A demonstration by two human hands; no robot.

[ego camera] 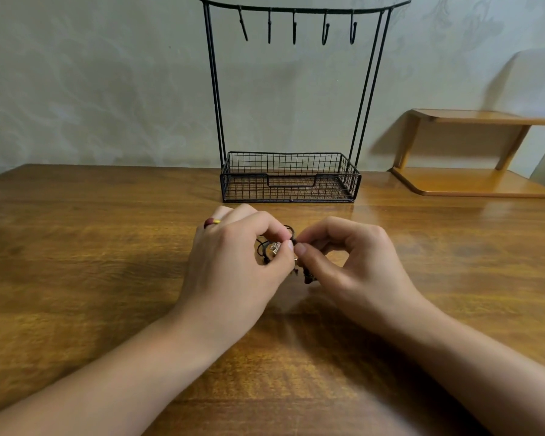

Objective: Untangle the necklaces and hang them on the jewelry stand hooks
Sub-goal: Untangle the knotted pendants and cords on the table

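On the left, our left hand (233, 262), a ring (212, 222) on one finger, curls over the tangle, its thumb and forefinger pinching a dark cord. The necklaces (276, 247) sit bunched between our two hands, low over the near middle of the wooden table (76, 247); we make out dark cords and a small silvery pendant, but not how many strands there are. Just right of the bundle, our right hand (346, 262) pinches the cord too, fingertips almost meeting the left's. Farther back stands the jewelry stand (288, 177), all five hooks (294, 28) bare and its wire basket holding nothing we can see. A wooden shelf (472, 152) sits at far right. We judge the untangling barely under way, with every hanging left.
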